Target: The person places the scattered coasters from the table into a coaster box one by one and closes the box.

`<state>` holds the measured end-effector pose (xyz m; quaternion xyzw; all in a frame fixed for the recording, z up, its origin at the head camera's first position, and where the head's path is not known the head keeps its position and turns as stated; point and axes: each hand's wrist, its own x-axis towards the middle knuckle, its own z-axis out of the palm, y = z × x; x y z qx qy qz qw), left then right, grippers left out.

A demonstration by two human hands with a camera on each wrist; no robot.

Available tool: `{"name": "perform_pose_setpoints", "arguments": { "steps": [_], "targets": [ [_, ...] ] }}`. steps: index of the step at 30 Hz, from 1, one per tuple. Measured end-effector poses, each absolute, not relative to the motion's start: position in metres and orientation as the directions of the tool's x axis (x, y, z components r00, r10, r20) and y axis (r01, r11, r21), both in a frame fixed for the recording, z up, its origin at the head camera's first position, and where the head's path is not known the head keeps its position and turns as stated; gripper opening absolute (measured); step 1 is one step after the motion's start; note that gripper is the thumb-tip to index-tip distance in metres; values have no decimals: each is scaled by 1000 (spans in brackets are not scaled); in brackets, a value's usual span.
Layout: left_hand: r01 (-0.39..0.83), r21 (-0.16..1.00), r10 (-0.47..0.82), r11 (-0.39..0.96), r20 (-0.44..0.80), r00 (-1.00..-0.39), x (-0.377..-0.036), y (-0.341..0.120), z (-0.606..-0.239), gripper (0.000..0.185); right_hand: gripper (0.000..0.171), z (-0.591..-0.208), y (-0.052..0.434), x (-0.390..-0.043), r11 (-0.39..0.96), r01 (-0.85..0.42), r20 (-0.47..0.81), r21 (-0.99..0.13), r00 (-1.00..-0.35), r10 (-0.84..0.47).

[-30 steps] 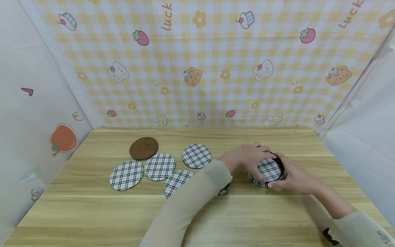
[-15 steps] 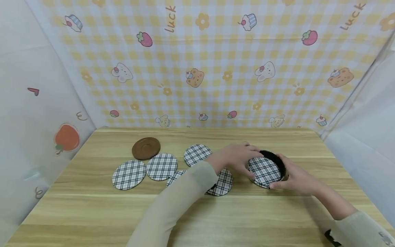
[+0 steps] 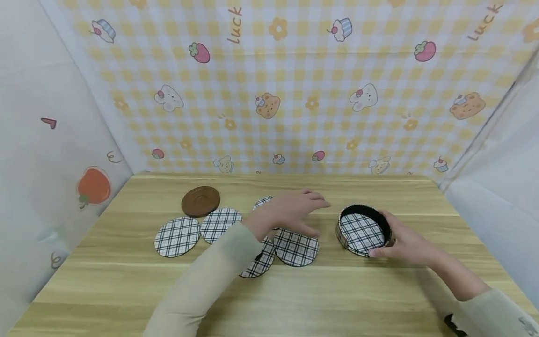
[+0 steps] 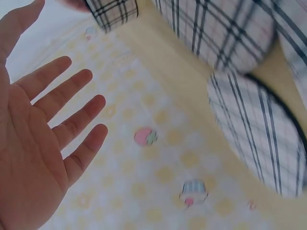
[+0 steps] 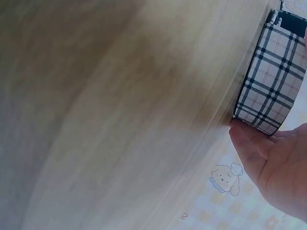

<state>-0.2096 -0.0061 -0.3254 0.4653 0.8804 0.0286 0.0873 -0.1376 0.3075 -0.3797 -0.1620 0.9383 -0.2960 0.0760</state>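
Observation:
My right hand (image 3: pixel 404 242) grips the near right side of a round plaid coaster holder (image 3: pixel 342 238) with a black inner wall; a plaid disc face shows at its bottom. In the right wrist view, the thumb and fingers close around the holder's checked wall (image 5: pixel 273 79). My left hand (image 3: pixel 288 213) is in the air with fingers spread and nothing in it, over several loose plaid coasters. One coaster (image 3: pixel 296 250) lies just below its thumb, another (image 3: pixel 258 267) is partly behind the sleeve, and a third (image 3: pixel 262 201) is mostly hidden by the hand.
Farther left lie two more plaid coasters, a left one (image 3: pixel 177 237) and one beside it (image 3: pixel 219 222), partly covered by the sleeve. A brown round disc (image 3: pixel 201 201) with a ringed centre lies behind them. A yellow checked cloth (image 3: pixel 294 131) hangs behind the wooden table (image 3: pixel 337 299).
My left hand has drawn back leftward from the holder, its fingers spreading, and the holder's inside now shows. The right hand has kept its grip in about the same place.

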Motion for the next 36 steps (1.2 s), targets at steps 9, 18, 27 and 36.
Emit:
{"name": "perform_pose_setpoints", "arguments": {
  "steps": [9,18,27,36],
  "targets": [
    [788,118,797,604,-80,-599,-191,-69,-319,71,116,-379,309,-136,780,-239,-65,-578,-940,-336],
    [746,119,755,655,-64,-653,-173,-124,-335,71,117,-379,309,-138,771,-246,-59,-587,-937,-343],
    [682,200,708,704,-115,-697,-154,-150,-355,83,116,-379,307,-138,770,-246,-60,-589,-937,-345],
    [683,238,720,691,-140,-679,-150,-159,-368,91,116,-382,309,-139,771,-260,-47,-581,-935,-351]
  ]
}}
